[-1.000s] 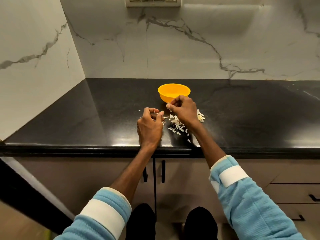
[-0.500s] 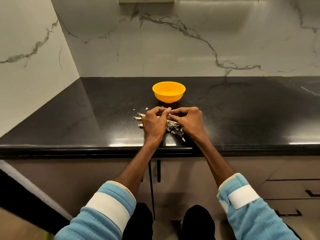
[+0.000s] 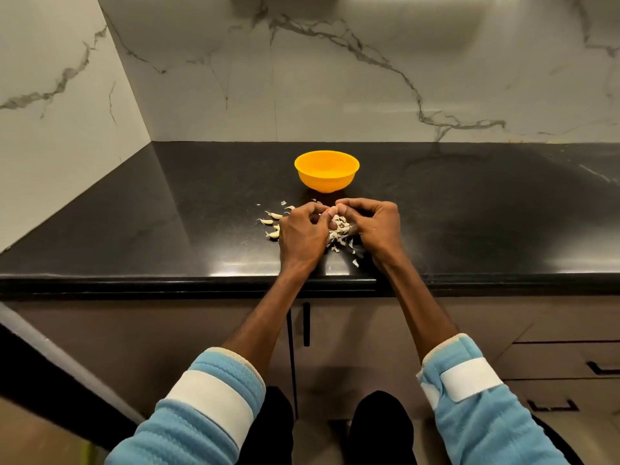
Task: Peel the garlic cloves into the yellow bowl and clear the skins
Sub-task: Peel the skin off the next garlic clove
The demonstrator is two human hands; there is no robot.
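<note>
Pinching a presumed clove, hidden between left hand (image 3: 302, 231) and right hand (image 3: 379, 226) over skins (image 3: 339, 235); needed short low pulls beside yellow bowl (image 3: 327, 172).

My left hand (image 3: 302, 234) and right hand (image 3: 377, 226) sit side by side on the counter (image 3: 134, 229), close to its near edge, with their fingertips touching. The heap of skins (image 3: 339, 234) lies under and between them and trails toward the near edge. Garlic cloves (image 3: 273, 216) lie just left of my left hand. The bowl (image 3: 326, 182) stands just beyond my hands, apart from them. Below the near edge are cupboard doors (image 3: 201, 330), with drawers (image 3: 570, 360) to their right.
</note>
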